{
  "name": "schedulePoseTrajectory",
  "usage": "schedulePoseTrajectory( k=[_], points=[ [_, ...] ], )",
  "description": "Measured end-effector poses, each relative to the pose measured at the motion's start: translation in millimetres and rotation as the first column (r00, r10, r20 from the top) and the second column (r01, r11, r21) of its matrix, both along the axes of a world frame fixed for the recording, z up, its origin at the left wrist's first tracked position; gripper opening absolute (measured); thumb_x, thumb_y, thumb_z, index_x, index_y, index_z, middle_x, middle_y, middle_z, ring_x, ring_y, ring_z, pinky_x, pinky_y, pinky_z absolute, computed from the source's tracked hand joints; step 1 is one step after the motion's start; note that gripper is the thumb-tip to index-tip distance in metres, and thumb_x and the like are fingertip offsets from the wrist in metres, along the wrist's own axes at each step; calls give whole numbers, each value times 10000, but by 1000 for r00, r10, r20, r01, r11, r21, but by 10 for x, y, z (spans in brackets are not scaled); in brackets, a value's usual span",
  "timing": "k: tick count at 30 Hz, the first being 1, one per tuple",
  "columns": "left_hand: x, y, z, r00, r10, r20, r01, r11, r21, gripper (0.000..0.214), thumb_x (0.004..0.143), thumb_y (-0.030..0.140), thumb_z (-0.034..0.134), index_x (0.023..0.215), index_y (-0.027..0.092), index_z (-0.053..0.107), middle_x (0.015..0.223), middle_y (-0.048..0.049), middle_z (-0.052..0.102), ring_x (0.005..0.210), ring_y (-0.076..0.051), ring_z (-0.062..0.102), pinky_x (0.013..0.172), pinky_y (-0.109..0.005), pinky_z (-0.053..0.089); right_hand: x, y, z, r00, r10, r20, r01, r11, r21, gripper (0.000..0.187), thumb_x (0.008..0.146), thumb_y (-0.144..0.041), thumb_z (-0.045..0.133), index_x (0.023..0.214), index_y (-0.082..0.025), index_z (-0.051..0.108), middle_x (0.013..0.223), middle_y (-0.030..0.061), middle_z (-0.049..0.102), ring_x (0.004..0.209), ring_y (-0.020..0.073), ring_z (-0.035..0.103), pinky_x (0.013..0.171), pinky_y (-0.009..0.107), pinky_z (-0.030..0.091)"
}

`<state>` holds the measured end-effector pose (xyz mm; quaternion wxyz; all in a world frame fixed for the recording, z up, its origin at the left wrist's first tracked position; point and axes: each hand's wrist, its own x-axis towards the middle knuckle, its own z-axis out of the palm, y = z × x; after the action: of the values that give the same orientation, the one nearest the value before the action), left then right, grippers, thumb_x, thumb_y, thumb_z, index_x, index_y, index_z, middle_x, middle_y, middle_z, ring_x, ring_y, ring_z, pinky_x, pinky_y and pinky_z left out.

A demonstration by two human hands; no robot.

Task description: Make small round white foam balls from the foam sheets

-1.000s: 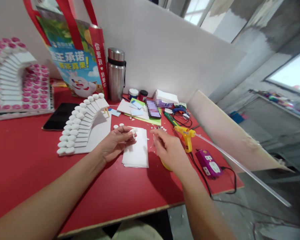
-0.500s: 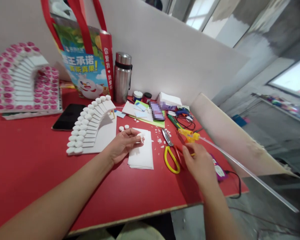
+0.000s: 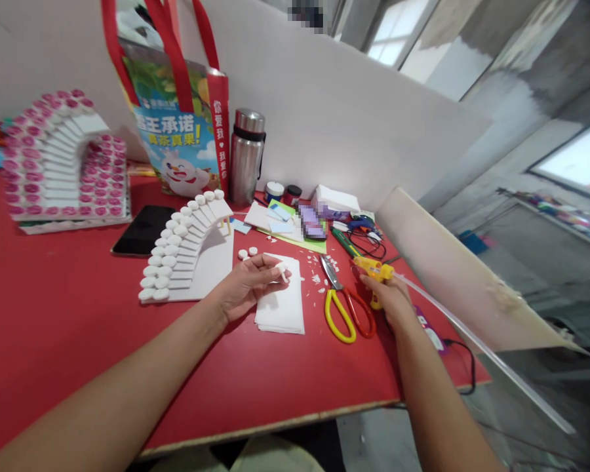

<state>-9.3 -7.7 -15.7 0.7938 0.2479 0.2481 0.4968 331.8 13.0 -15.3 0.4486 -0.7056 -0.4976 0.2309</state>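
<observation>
My left hand (image 3: 246,285) pinches a small white piece (image 3: 284,271) between thumb and fingertips, above a stack of folded white paper (image 3: 281,308). My right hand (image 3: 394,298) is closed round the yellow hot glue gun (image 3: 373,267), from whose back a long clear glue stick (image 3: 476,344) sticks out. Scissors (image 3: 341,298) with one yellow and one red handle lie between my hands. Left of my left hand stands a white curved stair model (image 3: 189,252) edged with round white discs. Two loose white discs (image 3: 248,253) lie behind that hand.
A finished-looking pink-and-white stair model (image 3: 61,164), a dark tablet or phone (image 3: 142,229), a printed bag (image 3: 177,131) and a steel flask (image 3: 247,157) stand left and back. White scraps (image 3: 316,278) lie near the scissors. A purple power strip (image 3: 430,331) sits right, by the table edge.
My right hand has moved from beside the scissors onto the glue gun's handle, uncovering the red scissor handle. My left hand keeps its pinch on the white piece. The view has shifted slightly.
</observation>
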Motion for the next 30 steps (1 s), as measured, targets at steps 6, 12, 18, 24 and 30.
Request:
schedulePoseTrajectory(
  k=[6, 12, 18, 24, 30],
  points=[
    [10, 14, -5, 999, 55, 1, -55, 998, -38, 282, 660, 130, 926, 857, 135, 725, 833, -62, 775, 877, -180, 758, 895, -320, 604, -263, -202, 270, 974, -32, -223, 41, 999, 35, 357, 663, -453, 842, 795, -136, 746, 774, 109, 750, 575, 157, 620, 474, 259, 471],
    [32, 8, 20, 992, 115, -58, -118, 992, -46, 304, 630, 147, 945, 836, 132, 722, 817, -69, 785, 822, -161, 752, 831, -276, 607, -841, -605, 541, 874, 309, -375, -334, 943, -2, 360, 765, -495, 843, 870, -158, 769, 801, 95, 777, 666, 209, 724, 631, 322, 608],
    [12, 45, 33, 971, 213, -110, -214, 977, 1, 323, 614, 188, 957, 821, 125, 717, 804, -60, 782, 766, -139, 728, 823, -273, 591, -1252, -538, 469, 791, 453, -411, -518, 854, -55, 374, 831, -523, 782, 842, -150, 759, 830, 93, 784, 719, 214, 751, 709, 329, 600],
    [22, 63, 9, 931, 316, -184, -307, 948, 80, 377, 602, 248, 966, 852, 123, 713, 800, -59, 781, 731, -127, 708, 826, -286, 571, -1311, -404, 255, 673, 543, -502, -558, 818, 137, 323, 877, -498, 734, 849, -176, 737, 832, 64, 760, 758, 202, 732, 791, 354, 586],
    [20, 73, -48, 908, 343, -242, -329, 939, 96, 371, 632, 263, 949, 886, 138, 710, 831, -57, 780, 740, -126, 707, 806, -280, 554, -1260, -423, 139, 718, 568, -401, -563, 814, 145, 314, 913, -486, 682, 835, -185, 731, 795, 61, 746, 738, 204, 709, 766, 350, 577]
  ],
)
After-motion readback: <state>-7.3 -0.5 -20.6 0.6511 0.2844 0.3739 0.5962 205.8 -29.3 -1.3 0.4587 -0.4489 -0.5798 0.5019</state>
